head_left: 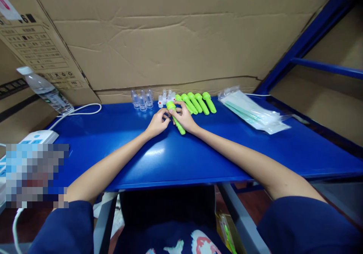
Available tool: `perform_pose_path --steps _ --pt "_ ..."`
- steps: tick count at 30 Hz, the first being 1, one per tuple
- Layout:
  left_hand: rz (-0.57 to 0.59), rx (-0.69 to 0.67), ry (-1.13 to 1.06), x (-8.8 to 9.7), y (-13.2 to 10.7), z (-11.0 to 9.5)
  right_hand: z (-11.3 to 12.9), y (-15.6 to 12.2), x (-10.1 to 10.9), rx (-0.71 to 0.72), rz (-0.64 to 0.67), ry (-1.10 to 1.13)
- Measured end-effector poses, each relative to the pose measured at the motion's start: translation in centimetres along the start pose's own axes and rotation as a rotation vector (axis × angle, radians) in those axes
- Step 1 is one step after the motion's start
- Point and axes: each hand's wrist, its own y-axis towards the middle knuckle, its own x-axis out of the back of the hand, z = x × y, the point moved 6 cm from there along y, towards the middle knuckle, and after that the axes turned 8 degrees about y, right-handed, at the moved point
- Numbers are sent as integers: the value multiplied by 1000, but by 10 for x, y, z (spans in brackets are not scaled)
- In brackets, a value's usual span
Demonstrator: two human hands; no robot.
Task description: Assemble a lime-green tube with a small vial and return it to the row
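Observation:
My right hand is closed around a lime-green flashlight, its wider head pointing away from me and its handle slanting down toward me. Beside it, my left hand is loosely curled, thumb and fingers apart, with its fingertips close to the flashlight's head; whether they touch it I cannot tell. Just behind my hands several more green flashlights lie side by side in a slanted row. Small clear caps with white and red parts stand behind the flashlight's head. To their left is a cluster of clear plastic cups.
A blue table lies under my arms, with a cardboard wall behind. Clear plastic bags with pale green sheets lie to the right. On the left are a water bottle, a white cable and a power strip.

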Motion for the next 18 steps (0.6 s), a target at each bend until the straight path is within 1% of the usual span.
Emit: perform_pose_path --steps 7,12,18 --pt "-4 -31 12 0 -2 -2 0 -3 1 -51 -4 15" --pt "13 -94 23 0 -5 -8 2 -8 2 -79 -9 56" --pt "7 -106 36 1 -6 -9 1 -10 2 -105 43 105"
